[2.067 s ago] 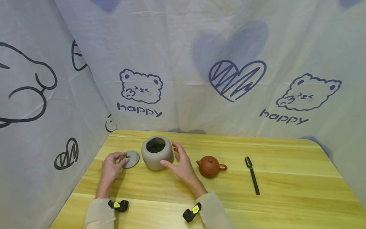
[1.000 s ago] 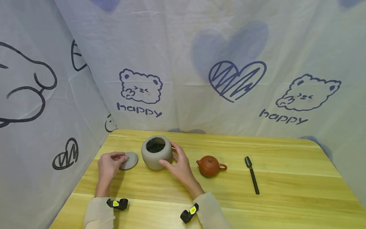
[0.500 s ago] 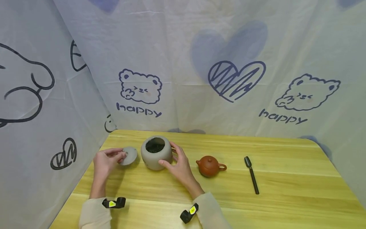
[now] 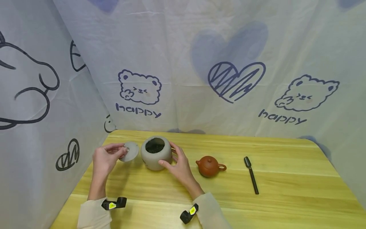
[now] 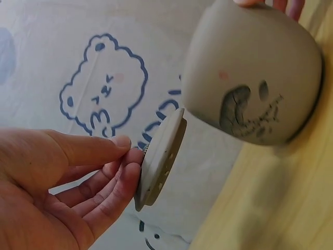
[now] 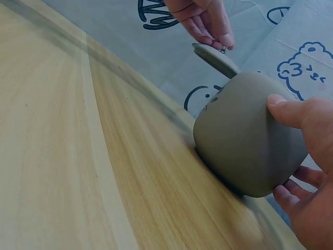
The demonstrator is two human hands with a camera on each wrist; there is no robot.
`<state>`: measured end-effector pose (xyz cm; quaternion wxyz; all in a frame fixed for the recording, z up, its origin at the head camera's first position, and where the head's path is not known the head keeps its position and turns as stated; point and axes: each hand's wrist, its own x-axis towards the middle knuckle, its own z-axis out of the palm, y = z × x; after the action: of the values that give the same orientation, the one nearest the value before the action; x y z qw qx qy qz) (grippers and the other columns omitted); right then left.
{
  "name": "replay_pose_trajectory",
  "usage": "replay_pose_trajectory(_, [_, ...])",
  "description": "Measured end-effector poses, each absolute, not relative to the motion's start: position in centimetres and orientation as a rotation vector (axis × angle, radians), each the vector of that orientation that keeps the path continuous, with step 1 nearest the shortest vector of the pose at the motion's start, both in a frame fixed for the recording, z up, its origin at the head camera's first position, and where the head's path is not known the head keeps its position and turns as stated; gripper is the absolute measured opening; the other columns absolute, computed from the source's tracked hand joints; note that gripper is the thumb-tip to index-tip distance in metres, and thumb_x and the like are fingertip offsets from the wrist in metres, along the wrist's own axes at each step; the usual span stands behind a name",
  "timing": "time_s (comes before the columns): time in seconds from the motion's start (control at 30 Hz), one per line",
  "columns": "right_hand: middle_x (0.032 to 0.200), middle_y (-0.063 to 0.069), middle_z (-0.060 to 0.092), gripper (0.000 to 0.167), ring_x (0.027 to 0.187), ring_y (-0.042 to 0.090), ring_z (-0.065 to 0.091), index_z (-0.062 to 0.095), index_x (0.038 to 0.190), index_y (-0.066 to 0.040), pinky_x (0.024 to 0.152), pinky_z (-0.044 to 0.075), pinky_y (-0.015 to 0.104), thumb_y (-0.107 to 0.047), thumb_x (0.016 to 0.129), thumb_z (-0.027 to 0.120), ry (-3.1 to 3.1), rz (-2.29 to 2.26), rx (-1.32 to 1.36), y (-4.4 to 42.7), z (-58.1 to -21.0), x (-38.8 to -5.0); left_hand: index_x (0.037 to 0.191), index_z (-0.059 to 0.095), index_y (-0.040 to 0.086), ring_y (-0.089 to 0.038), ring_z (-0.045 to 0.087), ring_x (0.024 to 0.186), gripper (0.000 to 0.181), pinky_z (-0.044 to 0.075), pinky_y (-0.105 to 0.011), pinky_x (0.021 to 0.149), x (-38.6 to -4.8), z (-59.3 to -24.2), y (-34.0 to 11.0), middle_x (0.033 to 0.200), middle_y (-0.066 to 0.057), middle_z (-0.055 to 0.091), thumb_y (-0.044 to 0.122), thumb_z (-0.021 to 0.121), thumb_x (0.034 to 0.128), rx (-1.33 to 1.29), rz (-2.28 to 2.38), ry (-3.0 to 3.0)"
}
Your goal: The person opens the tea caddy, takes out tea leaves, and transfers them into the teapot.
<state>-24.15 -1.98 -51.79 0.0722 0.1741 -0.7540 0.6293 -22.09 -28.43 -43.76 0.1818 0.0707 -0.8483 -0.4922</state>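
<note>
My left hand [image 4: 104,159] pinches the small knob of a round grey lid [image 4: 131,151] between thumb and fingers. In the left wrist view the lid [image 5: 160,160] hangs above the table, its flanged underside turned towards the jar. A grey tea jar [image 4: 154,160] stands upright just to the right of the lid, its mouth uncovered and dark loose contents inside. Its wall bears a painted dark motif in the left wrist view. My right hand [image 4: 180,167] holds the jar's right side, thumb in front and fingers behind, as the right wrist view also shows.
A reddish-brown clay teapot [image 4: 209,166] stands to the right of my right hand, spout towards the jar. Farther right lies a dark tea scoop [image 4: 251,175]. The wooden table [image 4: 286,178] ends at a printed cloth [image 4: 183,95] behind and at the left.
My left hand has pinched the lid's knob, lifted the lid off the table and brought it slightly towards the jar. My right hand has closed in on the jar, which stays in place.
</note>
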Motion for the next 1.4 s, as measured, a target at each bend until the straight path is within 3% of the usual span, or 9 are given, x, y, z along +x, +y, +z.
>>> replay_pose_trajectory(0.13, [0.155,0.000,0.045,0.081,0.137,0.024,0.048,0.043,0.156,-0.019,0.111,0.046,0.044,-0.029,0.088,0.085,-2.275,1.886,0.526,-2.0,-51.8,-24.2,0.109,0.077,-0.005,-0.001,0.070,0.068,0.022,0.056,-0.017,0.060,-21.9,-43.1,-27.7,0.097,-0.019,0.077,0.007,0.079,0.0901,0.187,-1.442,-2.372])
replay_pose_trajectory(0.4, [0.154,0.004,0.046,0.079,0.137,0.030,0.048,0.043,0.155,-0.015,0.110,0.046,0.051,-0.027,0.088,0.084,-2.239,1.882,0.547,-2.1,-52.2,-24.5,0.113,0.074,-0.010,-0.007,0.073,0.069,0.029,0.061,-0.023,0.066,-22.1,-42.5,-26.4,0.091,-0.016,0.077,0.004,0.081,0.0887,0.148,-1.689,-2.249])
replay_pose_trajectory(0.7, [0.154,0.003,0.046,0.078,0.137,0.028,0.048,0.044,0.155,-0.018,0.110,0.047,0.047,-0.028,0.089,0.084,-2.252,1.873,0.555,-2.0,-52.4,-24.4,0.113,0.074,-0.010,-0.007,0.074,0.069,0.031,0.061,-0.024,0.067,-22.3,-42.8,-25.3,0.094,-0.017,0.077,0.004,0.082,0.0875,0.167,-1.743,-2.225])
replay_pose_trajectory(0.93, [0.153,0.004,0.046,0.079,0.137,0.029,0.048,0.043,0.155,-0.017,0.110,0.047,0.049,-0.026,0.088,0.084,-2.231,1.881,0.558,-2.0,-52.4,-24.5,0.110,0.075,-0.009,-0.005,0.073,0.069,0.026,0.061,-0.024,0.065,-22.6,-43.0,-24.8,0.093,-0.018,0.077,0.004,0.081,0.0883,0.128,-1.682,-2.259])
replay_pose_trajectory(1.3, [0.154,-0.001,0.045,0.081,0.137,0.023,0.048,0.042,0.156,-0.019,0.110,0.047,0.042,-0.027,0.088,0.085,-2.267,1.872,0.523,-1.9,-52.2,-24.3,0.110,0.075,-0.008,-0.006,0.073,0.070,0.027,0.060,-0.022,0.065,-22.9,-42.9,-23.5,0.095,-0.021,0.076,0.008,0.081,0.0893,0.073,-1.624,-2.305])
replay_pose_trajectory(1.4, [0.154,0.002,0.045,0.080,0.137,0.025,0.048,0.043,0.156,-0.016,0.110,0.047,0.046,-0.024,0.088,0.084,-2.253,1.877,0.530,-2.1,-52.1,-24.3,0.110,0.075,-0.009,-0.004,0.072,0.070,0.026,0.060,-0.022,0.064,-23.2,-42.9,-23.3,0.095,-0.021,0.076,0.006,0.080,0.0893,0.048,-1.585,-2.314])
